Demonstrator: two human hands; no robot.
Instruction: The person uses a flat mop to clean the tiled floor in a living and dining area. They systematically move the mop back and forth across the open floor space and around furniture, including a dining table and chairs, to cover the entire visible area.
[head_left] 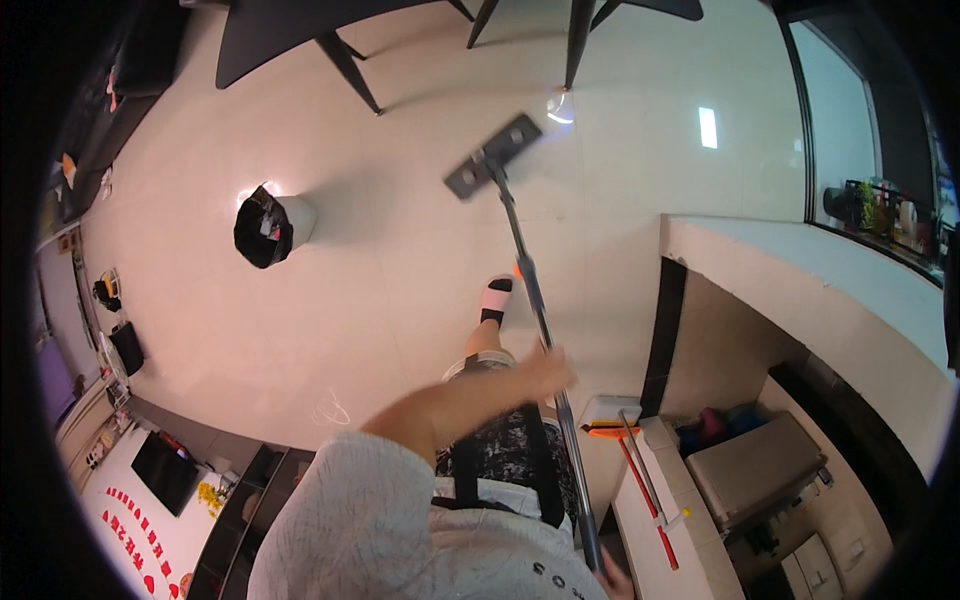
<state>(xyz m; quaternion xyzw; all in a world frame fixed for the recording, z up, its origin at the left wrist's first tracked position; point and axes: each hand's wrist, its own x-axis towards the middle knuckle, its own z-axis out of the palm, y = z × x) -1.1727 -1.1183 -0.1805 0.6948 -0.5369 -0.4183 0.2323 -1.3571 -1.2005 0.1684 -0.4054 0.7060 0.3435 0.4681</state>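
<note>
Manually, by the closed left hand (pixel 550 373), the flat-mop pole (pixel 535 290) is encircled partway along its length. Its dark end grip (pixel 589 538) is held in the right hand (pixel 618 580), partly cropped. The rectangular mop head (pixel 493 157) is set diagonally on the tiled floor (pixel 400 230).

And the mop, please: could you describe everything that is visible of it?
The mop has a flat, rectangular, dark-grey head with two lighter patches, joined to a slim, metallic-looking pole with a thicker collar and dark end grip. The slightly blurred head appears to rest slantwise on the pale, glossy floor; the pole slopes back toward the person. The left hand grips the pole partway; the right hand holds its grip end.
</note>
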